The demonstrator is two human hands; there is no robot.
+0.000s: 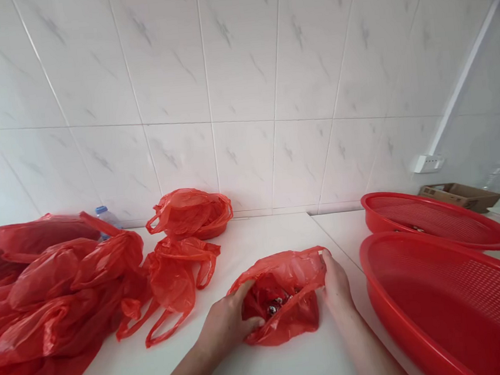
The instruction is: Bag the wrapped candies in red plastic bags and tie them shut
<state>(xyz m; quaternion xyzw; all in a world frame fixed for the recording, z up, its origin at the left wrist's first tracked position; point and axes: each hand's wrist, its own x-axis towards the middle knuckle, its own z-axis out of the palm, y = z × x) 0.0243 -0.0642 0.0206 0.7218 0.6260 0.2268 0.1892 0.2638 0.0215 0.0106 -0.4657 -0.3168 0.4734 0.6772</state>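
Observation:
A red plastic bag (290,325) lies on the white table in front of me, its mouth held wide. Small shiny metallic pieces (275,306) show inside it; their kind is too small to make out. My left hand (229,319) holds the bag's left side, with thumb and index finger spread along the opening. At the far right corner, my right hand (336,279) pinches the rim between its fingers. Just left of the held bag, a crumpled red bag (175,283) with loop handles rests on the table.
A large heap of red bags (60,288) covers the left side, with a blue-capped bottle (105,216) behind. More bags fill a red container (190,214) by the tiled wall. At right stand two red plastic baskets (419,289) and a cardboard box (463,195).

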